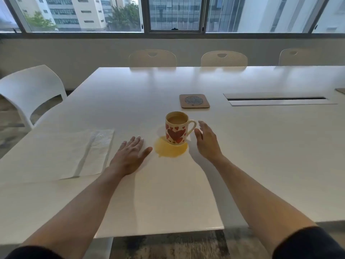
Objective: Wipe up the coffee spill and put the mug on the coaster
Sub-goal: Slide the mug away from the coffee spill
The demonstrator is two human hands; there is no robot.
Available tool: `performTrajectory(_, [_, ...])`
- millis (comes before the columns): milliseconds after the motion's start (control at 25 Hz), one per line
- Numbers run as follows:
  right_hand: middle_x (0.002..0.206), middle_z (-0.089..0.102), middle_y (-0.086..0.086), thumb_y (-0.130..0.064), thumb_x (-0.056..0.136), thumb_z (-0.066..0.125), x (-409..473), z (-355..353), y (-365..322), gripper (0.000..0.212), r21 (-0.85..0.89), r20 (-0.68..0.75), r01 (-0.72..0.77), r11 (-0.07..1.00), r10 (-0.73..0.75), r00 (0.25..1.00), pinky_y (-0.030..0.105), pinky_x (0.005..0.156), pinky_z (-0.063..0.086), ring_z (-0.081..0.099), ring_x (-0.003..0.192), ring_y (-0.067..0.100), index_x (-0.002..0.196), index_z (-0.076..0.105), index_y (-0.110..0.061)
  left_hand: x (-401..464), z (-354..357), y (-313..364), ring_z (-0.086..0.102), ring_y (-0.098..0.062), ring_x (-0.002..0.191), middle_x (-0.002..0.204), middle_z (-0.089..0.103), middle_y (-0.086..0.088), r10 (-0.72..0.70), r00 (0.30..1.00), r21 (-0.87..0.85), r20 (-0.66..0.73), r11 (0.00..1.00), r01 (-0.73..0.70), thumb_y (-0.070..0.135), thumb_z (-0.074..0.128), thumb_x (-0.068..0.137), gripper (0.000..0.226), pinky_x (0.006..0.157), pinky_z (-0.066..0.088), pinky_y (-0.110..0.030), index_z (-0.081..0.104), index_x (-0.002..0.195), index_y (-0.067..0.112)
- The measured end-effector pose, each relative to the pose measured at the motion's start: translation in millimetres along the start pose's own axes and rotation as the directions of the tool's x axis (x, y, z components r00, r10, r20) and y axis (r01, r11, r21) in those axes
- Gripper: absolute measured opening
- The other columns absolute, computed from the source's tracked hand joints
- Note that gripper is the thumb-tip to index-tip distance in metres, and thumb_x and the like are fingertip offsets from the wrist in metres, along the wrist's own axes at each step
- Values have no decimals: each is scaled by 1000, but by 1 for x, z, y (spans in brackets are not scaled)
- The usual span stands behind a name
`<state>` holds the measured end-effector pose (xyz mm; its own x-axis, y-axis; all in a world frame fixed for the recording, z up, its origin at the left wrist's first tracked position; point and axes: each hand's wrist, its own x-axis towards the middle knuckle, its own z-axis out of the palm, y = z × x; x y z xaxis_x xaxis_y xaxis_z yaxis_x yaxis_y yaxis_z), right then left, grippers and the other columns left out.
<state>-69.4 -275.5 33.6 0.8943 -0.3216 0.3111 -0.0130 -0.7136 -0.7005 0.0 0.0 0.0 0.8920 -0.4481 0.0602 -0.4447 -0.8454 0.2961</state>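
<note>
A white mug (176, 128) with red hearts, holding coffee, stands upright on the white table (261, 146), its handle pointing right. A yellowish coffee spill (169, 149) pools at its near base. Beyond it lies a square brown coaster (194, 101) with a round grey centre, nothing on it. A large white paper towel (71, 152) lies flat to the left. My left hand (130, 156) rests palm down on the table between towel and spill, fingers apart. My right hand (206, 140) hovers just right of the mug handle, open, not touching it.
A long cable slot (276, 99) is set in the table at the right. White chairs stand at the left (31, 90) and along the far side (152, 58) under the windows. The table's near edge steps back on the right.
</note>
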Motion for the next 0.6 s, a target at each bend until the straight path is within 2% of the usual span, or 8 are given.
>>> performTrajectory(120, [131, 60, 11, -23, 104, 41, 9, 3, -4, 35, 166, -24, -89, 982, 94, 995, 33, 96, 45, 56, 121, 27, 135, 50, -9, 1, 1, -4, 7, -13, 149, 162, 16, -2, -9, 1000, 15, -11, 1000, 10, 71, 8, 88, 87, 121, 3, -37, 22, 153, 15])
performTrajectory(240, [116, 65, 8, -18, 103, 44, 16, 4, -9, 26, 239, -18, -112, 965, 120, 993, 43, 92, 52, 62, 106, 25, 125, 57, -9, 3, 6, -8, 6, -13, 149, 163, 14, 0, -4, 1000, 72, -9, 997, 5, 55, 19, 99, 68, 121, 3, -36, 21, 154, 16])
performTrajectory(440, [103, 67, 14, -3, 100, 45, 28, 8, -12, 18, 245, -18, -116, 962, 124, 992, 46, 82, 59, 67, 93, 30, 115, 56, -3, 4, 8, -10, 6, -12, 149, 163, 13, 0, -6, 1000, 87, -16, 996, 7, 43, 25, 102, 59, 120, 2, -36, 20, 154, 16])
performTrajectory(600, [90, 67, 11, -2, 97, 52, 30, 8, -11, 13, 157, -34, -72, 985, 78, 996, 41, 75, 61, 68, 81, 27, 109, 57, 0, 4, 9, -10, 6, -10, 149, 163, 13, 1, -6, 1000, 90, -26, 996, 8, 44, 25, 101, 59, 120, 2, -35, 20, 154, 17])
